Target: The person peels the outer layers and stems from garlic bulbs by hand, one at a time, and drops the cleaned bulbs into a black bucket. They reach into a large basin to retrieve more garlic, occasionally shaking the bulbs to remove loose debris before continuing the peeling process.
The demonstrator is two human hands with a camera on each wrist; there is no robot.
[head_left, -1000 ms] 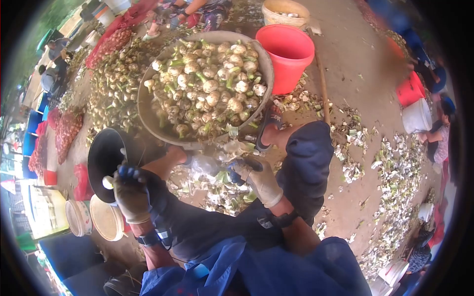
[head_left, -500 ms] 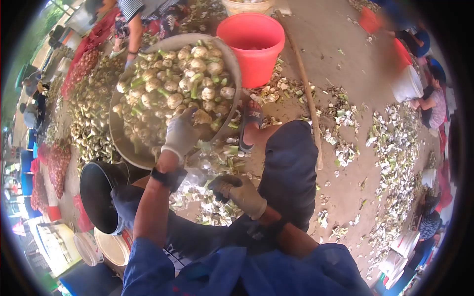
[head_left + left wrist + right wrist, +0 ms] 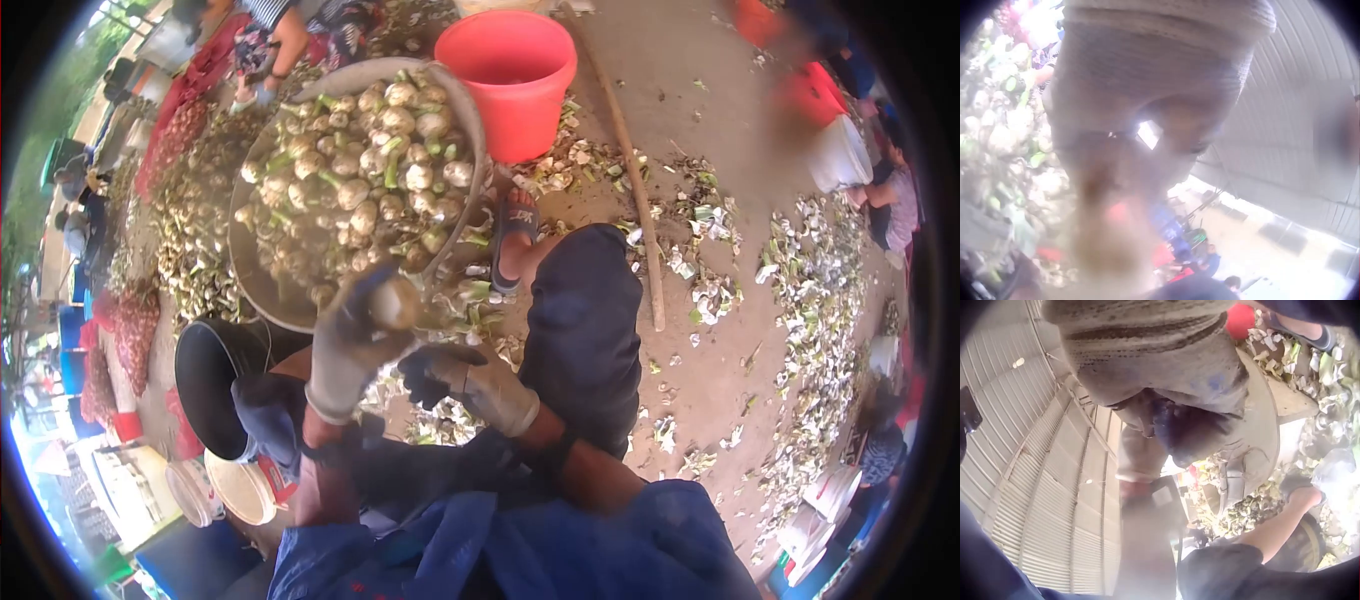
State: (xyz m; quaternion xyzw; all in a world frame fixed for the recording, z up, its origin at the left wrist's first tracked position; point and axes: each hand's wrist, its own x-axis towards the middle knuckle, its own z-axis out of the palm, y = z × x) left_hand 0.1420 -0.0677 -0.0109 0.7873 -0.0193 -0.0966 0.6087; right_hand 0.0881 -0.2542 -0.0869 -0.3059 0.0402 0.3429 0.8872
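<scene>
My left hand, in a pale glove with dark blue fingertips, grips a garlic bulb just beyond the near rim of a wide round tub. Garlic bulbs with green stem stubs are heaped in that tub. Close beside the left hand, my gloved right hand is over my lap, its dark fingertips bent toward the left. I cannot tell whether those fingers hold anything. In the left wrist view, the garlic bulb is blurred below the glove.
Left of my knee a black bucket lies tipped. A red bucket stands behind the tub, with a long wooden stick to its right. Garlic skins litter the ground. Across the tub a person's arm reaches down.
My left hand went from beside the black bucket, where a pale bulb showed near it, into the tub, and came back toward the right hand with a garlic bulb. The view shifted.
</scene>
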